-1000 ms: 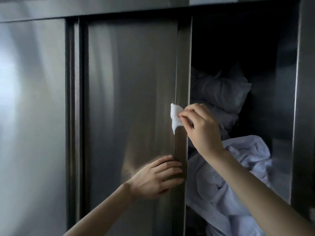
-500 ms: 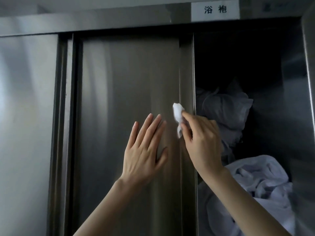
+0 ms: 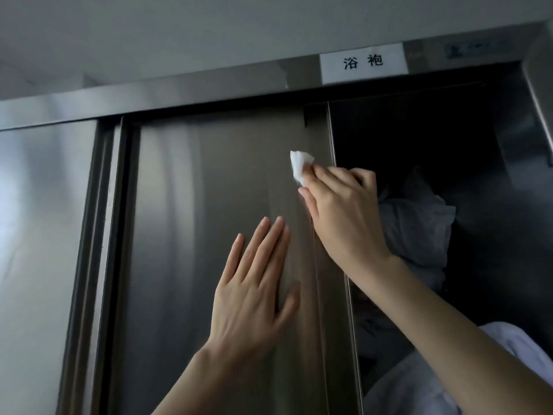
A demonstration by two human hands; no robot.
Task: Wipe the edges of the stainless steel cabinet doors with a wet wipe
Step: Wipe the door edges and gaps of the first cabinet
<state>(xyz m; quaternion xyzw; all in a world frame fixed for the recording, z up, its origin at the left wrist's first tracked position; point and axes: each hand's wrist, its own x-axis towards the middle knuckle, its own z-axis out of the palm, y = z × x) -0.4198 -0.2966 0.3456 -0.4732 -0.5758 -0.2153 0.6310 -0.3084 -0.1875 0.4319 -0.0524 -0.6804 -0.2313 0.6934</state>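
A stainless steel sliding cabinet door (image 3: 209, 235) fills the middle of the view, slid left so the compartment on its right stands open. My right hand (image 3: 344, 211) pinches a small white wet wipe (image 3: 300, 166) and holds it against the door's right vertical edge strip (image 3: 321, 139), near the top. My left hand (image 3: 254, 289) lies flat on the door face below, fingers straight and pointing up.
A second steel door (image 3: 39, 250) stands at the left. A top rail (image 3: 179, 91) carries a white label (image 3: 363, 62). The open compartment (image 3: 434, 139) is dark and holds crumpled grey and white linen (image 3: 419, 229).
My right hand has slid the wipe up the door's edge toward the top. My left hand let go of the edge lower down and now lies flat on the door face. The view has tilted upward.
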